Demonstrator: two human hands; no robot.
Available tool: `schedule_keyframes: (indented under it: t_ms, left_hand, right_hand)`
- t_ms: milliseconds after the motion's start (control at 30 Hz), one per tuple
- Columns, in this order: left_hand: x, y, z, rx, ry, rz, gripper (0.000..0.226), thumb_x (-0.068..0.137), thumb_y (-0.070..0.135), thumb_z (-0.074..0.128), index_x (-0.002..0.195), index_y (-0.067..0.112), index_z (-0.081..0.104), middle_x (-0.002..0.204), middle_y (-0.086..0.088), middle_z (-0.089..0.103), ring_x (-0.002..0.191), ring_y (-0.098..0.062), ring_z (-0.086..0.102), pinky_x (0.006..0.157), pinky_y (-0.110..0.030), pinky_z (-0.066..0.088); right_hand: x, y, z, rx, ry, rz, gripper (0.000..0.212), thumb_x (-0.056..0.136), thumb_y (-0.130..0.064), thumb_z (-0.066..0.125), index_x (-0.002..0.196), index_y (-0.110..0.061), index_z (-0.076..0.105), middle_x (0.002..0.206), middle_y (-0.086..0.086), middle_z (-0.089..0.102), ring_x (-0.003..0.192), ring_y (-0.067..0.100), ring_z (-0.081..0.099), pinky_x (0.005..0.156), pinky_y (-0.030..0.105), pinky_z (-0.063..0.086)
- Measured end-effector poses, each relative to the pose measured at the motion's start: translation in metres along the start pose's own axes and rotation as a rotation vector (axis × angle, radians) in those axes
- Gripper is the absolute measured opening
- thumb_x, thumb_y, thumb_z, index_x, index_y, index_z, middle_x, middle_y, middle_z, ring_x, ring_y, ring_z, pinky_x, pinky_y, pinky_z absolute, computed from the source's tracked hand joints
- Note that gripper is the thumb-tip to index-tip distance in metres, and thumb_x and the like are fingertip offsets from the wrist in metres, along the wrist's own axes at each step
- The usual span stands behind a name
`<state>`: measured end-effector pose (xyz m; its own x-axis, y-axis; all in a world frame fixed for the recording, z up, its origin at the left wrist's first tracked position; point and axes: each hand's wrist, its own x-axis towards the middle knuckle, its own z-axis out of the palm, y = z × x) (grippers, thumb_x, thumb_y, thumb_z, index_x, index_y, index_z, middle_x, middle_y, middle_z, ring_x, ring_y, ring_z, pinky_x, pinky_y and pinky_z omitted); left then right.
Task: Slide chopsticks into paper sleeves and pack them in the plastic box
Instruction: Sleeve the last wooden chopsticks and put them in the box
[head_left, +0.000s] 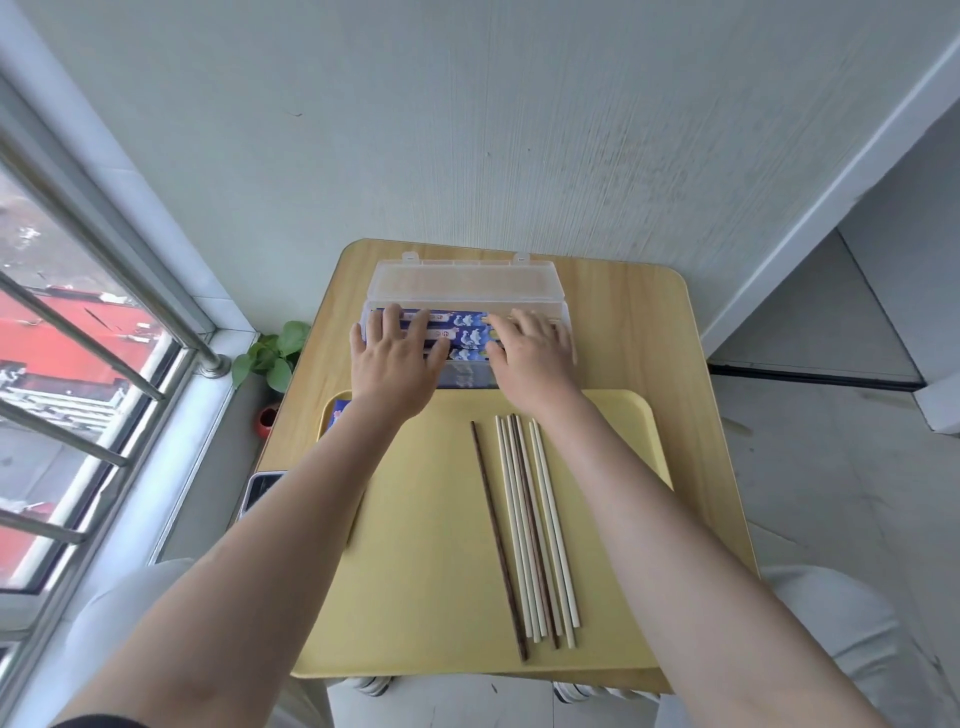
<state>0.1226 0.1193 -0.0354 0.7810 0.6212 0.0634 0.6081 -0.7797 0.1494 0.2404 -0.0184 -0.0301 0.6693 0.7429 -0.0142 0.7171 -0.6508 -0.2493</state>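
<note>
A clear plastic box stands open at the back of the small wooden table, its lid tipped toward the wall. Several blue printed paper sleeves lie side by side inside it. My left hand lies flat on the sleeves' left ends, fingers spread. My right hand presses flat on their right ends. Several loose chopsticks, pale ones and two dark brown, lie on the yellow tray nearer me. A blue sleeve peeks out at the tray's far left corner, mostly hidden by my left forearm.
The wooden table stands against a white wall. A barred window runs along the left, with a small green plant in a red pot below it. A dark phone lies at the table's left edge.
</note>
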Motion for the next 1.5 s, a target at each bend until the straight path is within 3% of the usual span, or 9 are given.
schedule_keyframes:
  t_ms: [233, 433, 733, 933, 1033, 1100, 1200, 1300, 1500]
  left_hand:
    - [0.008, 0.0, 0.007, -0.083, -0.029, 0.002, 0.047, 0.106, 0.039, 0.024, 0.151, 0.026, 0.031, 0.162, -0.013, 0.02, 0.152, -0.03, 0.009, 0.122, -0.051, 0.006]
    - [0.004, 0.002, 0.003, -0.018, -0.027, 0.028, 0.053, 0.107, 0.036, 0.021, 0.159, 0.029, 0.015, 0.168, -0.009, 0.005, 0.155, -0.027, -0.004, 0.124, -0.047, -0.004]
    - [-0.001, 0.006, 0.007, 0.04, -0.137, 0.049, 0.063, 0.101, 0.051, 0.007, 0.159, 0.029, 0.014, 0.167, -0.012, 0.011, 0.154, -0.029, 0.005, 0.125, -0.048, 0.001]
    - [0.0, 0.009, -0.003, 0.002, -0.259, 0.043, 0.066, 0.103, 0.056, 0.008, 0.161, 0.026, -0.002, 0.167, -0.012, -0.01, 0.154, -0.028, -0.013, 0.124, -0.048, -0.008]
    - [-0.012, 0.012, -0.011, -0.066, -0.092, 0.061, 0.062, 0.105, 0.053, 0.015, 0.16, 0.028, 0.001, 0.167, -0.008, -0.012, 0.153, -0.025, -0.016, 0.124, -0.043, -0.011]
    - [-0.032, 0.012, -0.012, -0.1, 0.069, 0.046, 0.057, 0.105, 0.041, 0.029, 0.159, 0.023, 0.019, 0.167, -0.011, 0.008, 0.155, -0.028, 0.003, 0.124, -0.043, 0.002]
    - [-0.069, 0.005, -0.007, -0.134, 0.119, -0.12, 0.036, 0.095, 0.023, 0.047, 0.129, 0.011, 0.053, 0.137, -0.014, 0.048, 0.123, -0.033, 0.048, 0.099, -0.042, 0.036]
    - [-0.102, -0.008, 0.008, -0.077, -0.048, -0.313, 0.031, 0.09, 0.021, 0.052, 0.118, 0.009, 0.051, 0.124, -0.011, 0.05, 0.113, -0.03, 0.049, 0.089, -0.04, 0.041]
    - [-0.133, -0.02, 0.021, -0.037, -0.086, -0.365, 0.03, 0.093, 0.016, 0.048, 0.122, 0.011, 0.049, 0.123, -0.012, 0.052, 0.117, -0.031, 0.046, 0.088, -0.038, 0.041]
  right_hand:
    - [-0.003, -0.005, 0.009, 0.096, 0.305, 0.01, 0.028, 0.098, -0.013, 0.055, 0.124, -0.008, 0.065, 0.14, 0.021, 0.053, 0.129, 0.041, 0.048, 0.107, 0.054, 0.039]
    - [-0.015, -0.01, 0.01, -0.005, -0.013, 0.02, 0.058, 0.107, -0.048, 0.023, 0.158, -0.02, 0.023, 0.166, 0.009, 0.018, 0.153, 0.03, 0.012, 0.123, 0.048, 0.009]
    - [-0.006, -0.011, 0.005, -0.083, -0.139, 0.022, 0.065, 0.105, -0.056, 0.012, 0.161, -0.024, 0.009, 0.168, 0.007, 0.008, 0.155, 0.025, 0.004, 0.123, 0.05, 0.002]
    - [-0.01, -0.005, -0.004, -0.026, -0.095, -0.006, 0.066, 0.105, -0.057, 0.016, 0.161, -0.025, 0.005, 0.168, 0.004, -0.001, 0.155, 0.022, -0.006, 0.124, 0.049, -0.003]
    - [-0.027, -0.016, -0.005, 0.053, 0.183, -0.062, 0.052, 0.105, -0.034, 0.041, 0.151, -0.011, 0.037, 0.161, 0.015, 0.029, 0.151, 0.032, 0.021, 0.121, 0.052, 0.019]
    - [-0.042, -0.026, -0.001, 0.037, 0.346, -0.096, 0.026, 0.094, -0.014, 0.055, 0.118, -0.004, 0.06, 0.124, 0.019, 0.058, 0.118, 0.039, 0.054, 0.094, 0.049, 0.046]
    - [-0.068, -0.043, 0.001, 0.018, 0.051, -0.001, 0.015, 0.097, -0.015, 0.047, 0.103, -0.01, 0.06, 0.1, 0.012, 0.065, 0.092, 0.035, 0.063, 0.068, 0.035, 0.041]
    - [-0.086, -0.05, 0.014, -0.152, -0.31, 0.114, 0.024, 0.098, -0.024, 0.05, 0.114, -0.013, 0.065, 0.113, 0.006, 0.067, 0.106, 0.028, 0.065, 0.074, 0.029, 0.042]
    - [-0.12, -0.054, 0.034, -0.121, -0.405, 0.216, 0.025, 0.1, -0.024, 0.047, 0.114, -0.012, 0.064, 0.113, 0.006, 0.066, 0.106, 0.028, 0.065, 0.073, 0.027, 0.04]
